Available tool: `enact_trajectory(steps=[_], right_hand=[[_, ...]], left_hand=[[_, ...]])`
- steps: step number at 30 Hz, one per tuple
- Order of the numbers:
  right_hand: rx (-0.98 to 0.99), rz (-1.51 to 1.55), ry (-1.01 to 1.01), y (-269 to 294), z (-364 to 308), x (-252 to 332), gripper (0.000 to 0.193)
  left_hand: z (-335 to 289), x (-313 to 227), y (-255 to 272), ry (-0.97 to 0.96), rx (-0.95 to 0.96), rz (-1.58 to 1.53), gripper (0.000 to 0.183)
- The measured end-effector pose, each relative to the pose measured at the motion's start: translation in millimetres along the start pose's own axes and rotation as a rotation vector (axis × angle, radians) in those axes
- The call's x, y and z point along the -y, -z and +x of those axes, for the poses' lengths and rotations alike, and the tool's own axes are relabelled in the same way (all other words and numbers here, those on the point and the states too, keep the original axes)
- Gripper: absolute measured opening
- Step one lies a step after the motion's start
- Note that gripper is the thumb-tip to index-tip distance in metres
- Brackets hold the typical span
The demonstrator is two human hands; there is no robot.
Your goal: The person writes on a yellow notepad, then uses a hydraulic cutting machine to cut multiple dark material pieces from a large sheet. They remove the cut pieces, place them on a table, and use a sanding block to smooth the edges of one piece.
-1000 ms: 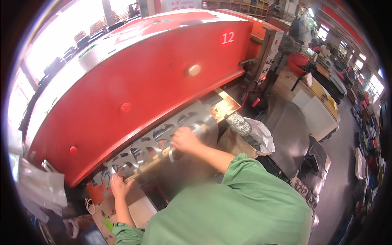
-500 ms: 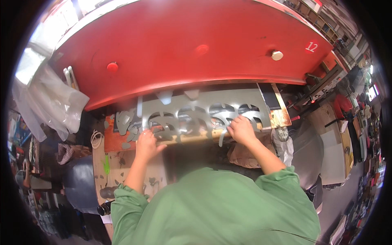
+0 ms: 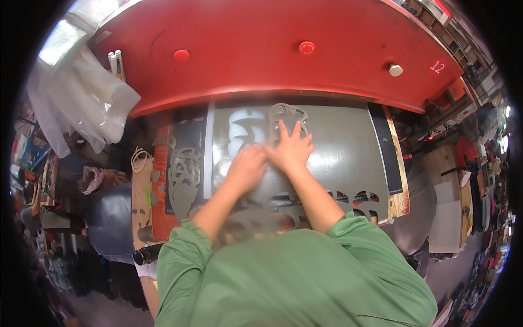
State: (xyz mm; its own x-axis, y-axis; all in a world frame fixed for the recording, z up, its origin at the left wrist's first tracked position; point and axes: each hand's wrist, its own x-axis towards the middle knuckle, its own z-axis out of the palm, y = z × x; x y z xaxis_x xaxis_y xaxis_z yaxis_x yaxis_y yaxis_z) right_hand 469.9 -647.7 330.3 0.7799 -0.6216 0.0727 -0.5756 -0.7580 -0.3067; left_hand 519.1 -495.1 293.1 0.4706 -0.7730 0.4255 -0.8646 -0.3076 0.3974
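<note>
A smooth grey sheet (image 3: 343,147) lies under the red machine's front, with a row of curved cut-outs along its near edge. On its far middle part rests a slotted frame-like piece (image 3: 278,111), which looks like a cutting die. My right hand (image 3: 292,150) lies over that piece with its fingers spread. Close beside it, my left hand (image 3: 250,166) has its fingers bent together by the piece's left side; whatever is between them is hidden. A pale slotted shape (image 3: 238,128) shows left of the piece; I cannot tell whether it is a reflection.
The red machine panel (image 3: 245,60) with knobs and a red button (image 3: 306,48) spans the far side. Grey openwork scraps (image 3: 185,177) lie left of the sheet. Clear plastic bags (image 3: 87,103) hang at far left. A dark cylinder (image 3: 146,255) sits near my left sleeve.
Both hands have left the sheet's near edge and come together farther in at the middle. The cut-out row now lies nearer me, and the slotted piece is under my right hand.
</note>
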Motion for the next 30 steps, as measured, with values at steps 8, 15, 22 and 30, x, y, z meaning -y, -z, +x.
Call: enact_trajectory(steps=[8,15,22,30], right_hand=[[0.047,0.018,-0.059,16,-51,-6,0.086],[0.204,1.228,-0.110,42,-30,-68,0.084],[0.243,1.503,-0.128,38,-18,-100,0.076],[0.238,1.544,-0.159,38,-13,-96,0.082]], left_hand=[[-49,-33,-17,0.070,-0.045,0.028,0.046],[-52,-37,-13,0.067,0.069,0.088,0.041],[15,-57,4,0.233,0.377,-0.129,0.057],[50,-89,-55,0.585,0.147,-1.138,0.037]])
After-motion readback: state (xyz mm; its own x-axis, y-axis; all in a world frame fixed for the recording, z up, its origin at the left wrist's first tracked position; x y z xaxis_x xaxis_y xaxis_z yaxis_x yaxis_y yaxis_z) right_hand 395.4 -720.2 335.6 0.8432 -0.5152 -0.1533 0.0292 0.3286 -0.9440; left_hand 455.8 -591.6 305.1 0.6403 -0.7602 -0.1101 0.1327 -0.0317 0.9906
